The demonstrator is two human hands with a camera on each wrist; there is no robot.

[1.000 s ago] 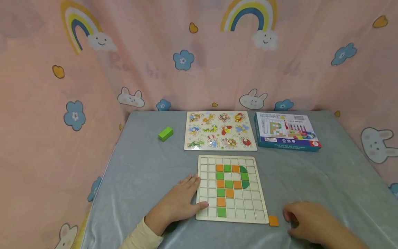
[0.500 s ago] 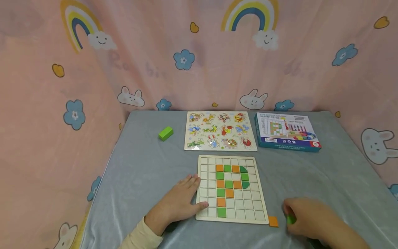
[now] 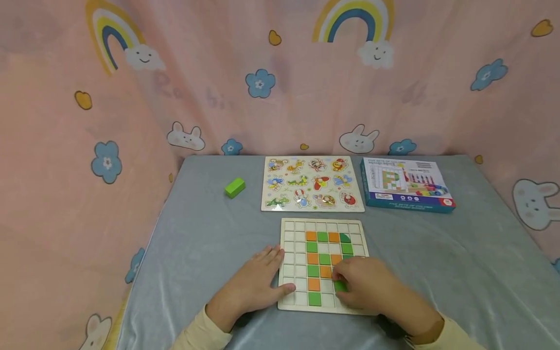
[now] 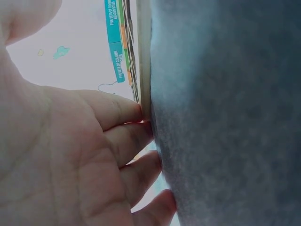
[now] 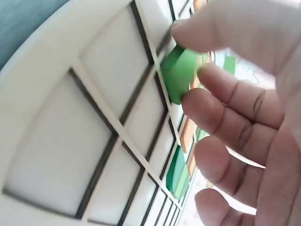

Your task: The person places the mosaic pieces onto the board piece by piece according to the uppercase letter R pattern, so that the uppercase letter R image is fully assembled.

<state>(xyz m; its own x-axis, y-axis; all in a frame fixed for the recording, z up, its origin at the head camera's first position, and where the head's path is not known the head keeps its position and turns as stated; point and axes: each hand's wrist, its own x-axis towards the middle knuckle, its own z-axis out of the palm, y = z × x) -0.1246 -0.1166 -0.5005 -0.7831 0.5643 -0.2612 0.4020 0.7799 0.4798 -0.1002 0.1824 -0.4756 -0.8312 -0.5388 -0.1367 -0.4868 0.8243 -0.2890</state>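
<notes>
A wooden grid board (image 3: 300,226) lies on the table with orange, green and dark green tiles set in its cells in a P-like pattern. My left hand (image 3: 251,279) rests at the board's left edge, fingers straight and thumb lying over the rim; in the left wrist view the fingertips (image 4: 136,113) touch the board's side. Over the lower right cells, my right hand (image 3: 369,282) pinches a green square tile (image 5: 181,70) between thumb and fingers. That tile is tilted against the grid in the right wrist view. Part of the board's right side is hidden under this hand.
Behind the board lie an insect picture puzzle (image 3: 312,184) and, to its right, a flat toy box (image 3: 407,184). A green block (image 3: 235,187) stands at the back left. Grey cloth (image 3: 201,233) covers the table, with a pink patterned curtain (image 3: 210,58) behind.
My right hand has picked up the green tile from the cloth on the right and moved left over the board. The loose orange tile is now hidden behind it. My left hand stays put.
</notes>
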